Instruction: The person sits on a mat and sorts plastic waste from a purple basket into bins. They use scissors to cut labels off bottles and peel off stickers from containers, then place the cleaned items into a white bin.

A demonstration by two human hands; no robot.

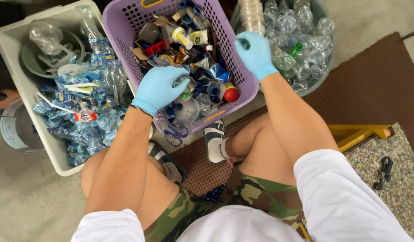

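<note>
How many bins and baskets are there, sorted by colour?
Purple perforated plastic basket: 1
Grey rectangular plastic bin: 1
Grey-green round plastic tub: 1
Total: 3
The left hand and the right hand, both in blue gloves, are over the purple basket.

Basket [242, 85] between bin [18, 67] — left, tub [321, 76] — right
</note>
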